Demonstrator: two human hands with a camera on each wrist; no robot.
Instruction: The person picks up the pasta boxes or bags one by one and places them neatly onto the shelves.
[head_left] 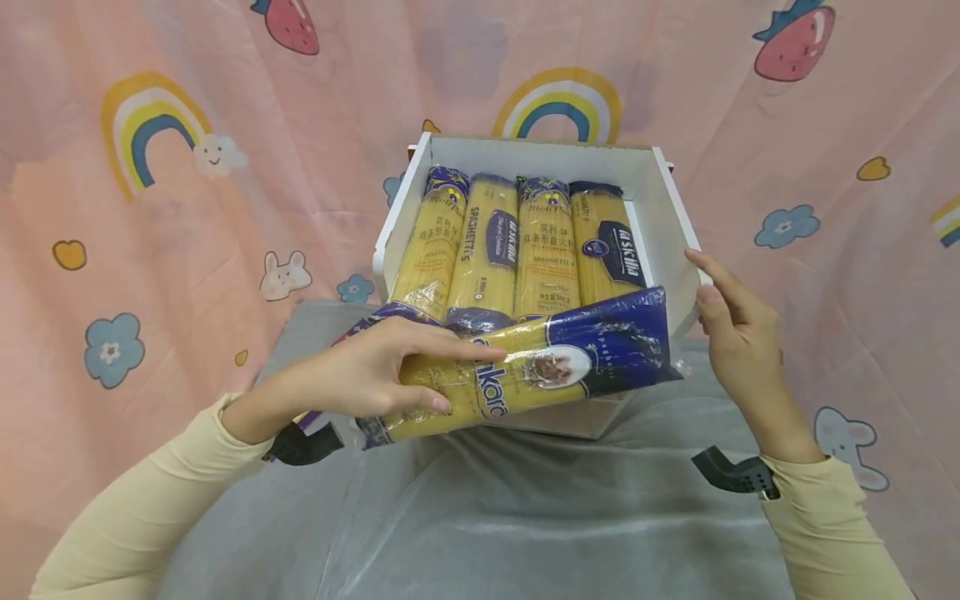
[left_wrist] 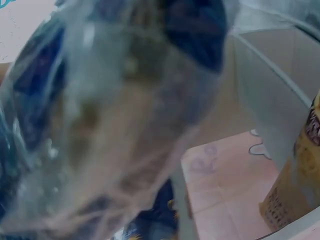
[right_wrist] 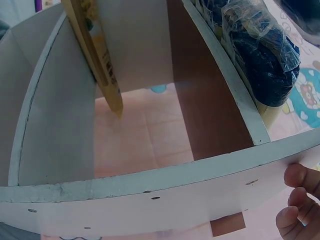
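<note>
My left hand [head_left: 367, 367] holds a spaghetti pack [head_left: 525, 367] with a blue end, its thumb and fingers spread across the plastic. This pack lies slanted over the front of a white wooden box [head_left: 678, 200]; its wrapper fills much of the left wrist view, blurred. Several yellow spaghetti packs [head_left: 547, 250] lie side by side in the box's upper part. My right hand [head_left: 742, 342] grips the box's right side panel near its front edge. In the right wrist view, fingertips [right_wrist: 295, 175] of that hand meet the panel's outer face.
Lower compartments have grey-white dividers [right_wrist: 60, 115]; a narrow yellow package [right_wrist: 95, 55] stands in one. Another yellow pack [left_wrist: 295, 185] shows at the right of the left wrist view. Grey cloth [head_left: 570, 508] lies below, and a pink patterned curtain [head_left: 330, 167] hangs behind.
</note>
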